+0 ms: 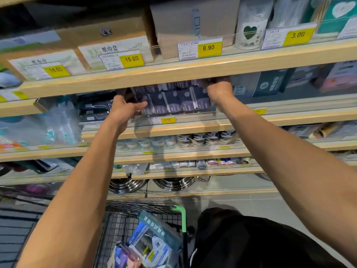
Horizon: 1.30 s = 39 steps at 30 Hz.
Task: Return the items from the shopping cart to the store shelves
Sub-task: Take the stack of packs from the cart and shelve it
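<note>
Both-handed: left hand (pixel 123 109) and right hand (pixel 219 90) each grip the dark multipack (pixel 173 99) on the wooden shelf (pixel 173 126); shopping cart (pixel 146 229) below, grey floor (pixel 251 204).

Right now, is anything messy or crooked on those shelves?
Nothing looks spilled or broken. The dark packs both hands are pressing in lean a little, not straight yet. The cart has packages piled loosely.
</note>
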Motion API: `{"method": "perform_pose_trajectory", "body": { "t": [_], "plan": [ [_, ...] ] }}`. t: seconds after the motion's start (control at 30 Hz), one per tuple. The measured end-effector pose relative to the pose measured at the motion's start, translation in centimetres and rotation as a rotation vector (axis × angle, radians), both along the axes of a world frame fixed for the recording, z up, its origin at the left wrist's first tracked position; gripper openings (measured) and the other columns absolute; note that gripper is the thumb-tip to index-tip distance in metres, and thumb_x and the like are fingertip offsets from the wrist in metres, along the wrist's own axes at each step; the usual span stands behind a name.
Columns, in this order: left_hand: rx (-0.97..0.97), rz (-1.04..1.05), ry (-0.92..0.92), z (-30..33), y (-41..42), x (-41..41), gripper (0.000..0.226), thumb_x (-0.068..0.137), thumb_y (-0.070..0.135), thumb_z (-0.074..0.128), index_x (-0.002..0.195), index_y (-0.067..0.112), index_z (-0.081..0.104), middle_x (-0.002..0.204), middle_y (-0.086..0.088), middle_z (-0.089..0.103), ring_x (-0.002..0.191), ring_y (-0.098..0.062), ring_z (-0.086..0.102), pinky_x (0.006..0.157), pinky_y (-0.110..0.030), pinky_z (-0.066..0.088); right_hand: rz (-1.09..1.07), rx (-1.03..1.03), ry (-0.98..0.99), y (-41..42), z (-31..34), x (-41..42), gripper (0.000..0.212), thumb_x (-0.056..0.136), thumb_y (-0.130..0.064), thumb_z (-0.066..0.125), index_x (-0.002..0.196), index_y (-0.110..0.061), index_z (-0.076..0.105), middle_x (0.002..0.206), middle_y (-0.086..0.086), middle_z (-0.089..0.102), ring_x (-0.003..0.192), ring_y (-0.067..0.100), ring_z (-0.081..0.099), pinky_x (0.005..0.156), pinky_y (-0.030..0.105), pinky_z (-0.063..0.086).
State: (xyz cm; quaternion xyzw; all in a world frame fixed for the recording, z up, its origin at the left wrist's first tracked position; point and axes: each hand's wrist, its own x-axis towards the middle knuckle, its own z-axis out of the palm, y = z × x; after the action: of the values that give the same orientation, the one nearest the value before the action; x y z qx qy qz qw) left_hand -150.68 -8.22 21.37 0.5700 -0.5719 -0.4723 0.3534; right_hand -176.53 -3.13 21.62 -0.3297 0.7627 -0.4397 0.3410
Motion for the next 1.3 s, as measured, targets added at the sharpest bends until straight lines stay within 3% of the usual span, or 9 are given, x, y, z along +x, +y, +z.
{"method": "perform_pose_trajectory", "body": {
  "t": [0.1, 0.27, 0.43, 0.53, 0.63, 0.87, 1.07, 1.17, 1.3],
  "plan": [
    [0.080, 0.006, -0.039, -1.7, -0.2, -0.6, 0.048, 0.086, 0.011, 0.075, 0.127, 0.004, 0.049, 0.117, -0.008, 0.064, 0.106, -0.022, 0.066, 0.095, -0.037, 0.056, 0.062, -0.005, 0.153, 0.2, -1.0, 0.4, 0.029, 0.096, -0.017, 0.059, 0.119, 0.001, 0.061, 0.115, 0.017, 0.065, 0.106, 0.031, 0.062, 0.074, 0.032, 0.043],
    [0.017, 0.032, -0.115, -2.5, -0.4, -2.0, 0.069, 0.094, 0.021, 0.067, 0.150, 0.008, 0.027, 0.122, 0.003, 0.040, 0.119, -0.019, 0.046, 0.105, -0.035, 0.041, 0.108, 0.007, 0.317, 0.5, -2.4, 0.8, 0.024, 0.100, -0.013, 0.042, 0.095, 0.006, 0.056, 0.109, 0.028, 0.064, 0.102, 0.040, 0.060, 0.087, 0.046, 0.048],
    [-0.060, 0.066, -0.091, -3.2, 0.2, -1.9, 0.061, 0.095, 0.017, 0.065, 0.148, 0.015, 0.033, 0.124, 0.005, 0.046, 0.118, -0.014, 0.045, 0.098, -0.030, 0.038, -0.061, -0.079, 0.332, 0.6, -3.8, 1.0, 0.035, 0.096, -0.028, 0.053, 0.090, 0.005, 0.060, 0.080, 0.014, 0.057, 0.077, 0.030, 0.054, 0.065, 0.034, 0.034],
    [-0.096, 0.076, -0.053, -3.8, 0.6, -1.3, 0.058, 0.093, 0.015, 0.066, 0.144, 0.021, 0.040, 0.125, 0.002, 0.058, 0.113, -0.017, 0.054, 0.102, -0.037, 0.046, -0.168, -0.203, 0.340, 1.3, -4.7, 1.4, 0.042, 0.090, -0.039, 0.061, 0.108, -0.001, 0.054, 0.097, 0.014, 0.061, 0.093, 0.031, 0.058, 0.075, 0.037, 0.045],
    [-0.139, 0.117, -0.065, -4.2, 1.9, -0.9, 0.049, 0.093, 0.015, 0.067, 0.138, 0.018, 0.048, 0.126, -0.003, 0.060, 0.114, -0.020, 0.057, 0.102, -0.044, 0.049, -0.241, -0.268, 0.433, 2.5, -5.2, 2.0, 0.047, 0.086, -0.046, 0.066, 0.105, -0.006, 0.050, 0.107, 0.010, 0.055, 0.104, 0.027, 0.053, 0.092, 0.043, 0.046],
    [-0.164, 0.133, -0.032, -4.0, 6.3, 0.5, 0.048, 0.093, 0.014, 0.065, 0.138, 0.023, 0.053, 0.135, -0.004, 0.054, 0.118, -0.018, 0.055, 0.097, -0.033, 0.050, -0.184, -0.492, 0.372, 4.8, -4.8, 4.6, 0.027, 0.087, -0.037, 0.068, 0.088, -0.016, 0.050, 0.087, -0.004, 0.047, 0.080, 0.017, 0.049, 0.075, 0.030, 0.044],
    [-0.073, 0.223, -0.093, -5.9, 12.9, 3.7, 0.024, 0.095, 0.011, 0.062, 0.119, 0.014, 0.066, 0.114, -0.002, 0.067, 0.096, -0.010, 0.062, 0.081, -0.023, 0.053, 0.139, -0.534, 0.167, 8.1, -7.0, 9.3, 0.022, 0.091, -0.026, 0.062, 0.078, -0.011, 0.054, 0.072, 0.001, 0.051, 0.067, 0.016, 0.048, 0.063, 0.031, 0.040],
    [0.080, 0.304, -0.113, -8.5, 19.2, 6.3, 0.017, 0.096, 0.011, 0.062, 0.111, 0.011, 0.068, 0.099, -0.005, 0.067, 0.087, -0.014, 0.062, 0.072, -0.023, 0.049, 0.408, -0.357, 0.038, 10.9, -9.7, 11.9, 0.029, 0.096, -0.029, 0.058, 0.078, -0.007, 0.057, 0.064, -0.005, 0.052, 0.058, 0.007, 0.048, 0.060, 0.033, 0.042],
    [0.267, 0.461, -0.090, -12.1, 29.0, 9.5, 0.013, 0.094, 0.008, 0.063, 0.104, 0.015, 0.068, 0.088, -0.008, 0.070, 0.070, -0.017, 0.063, 0.063, -0.029, 0.049, 0.798, -0.063, -0.036, 16.5, -13.3, 15.0, 0.031, 0.097, -0.032, 0.056, 0.082, -0.006, 0.065, 0.072, 0.013, 0.066, 0.069, 0.029, 0.064, 0.071, 0.042, 0.054]
  ]
}}
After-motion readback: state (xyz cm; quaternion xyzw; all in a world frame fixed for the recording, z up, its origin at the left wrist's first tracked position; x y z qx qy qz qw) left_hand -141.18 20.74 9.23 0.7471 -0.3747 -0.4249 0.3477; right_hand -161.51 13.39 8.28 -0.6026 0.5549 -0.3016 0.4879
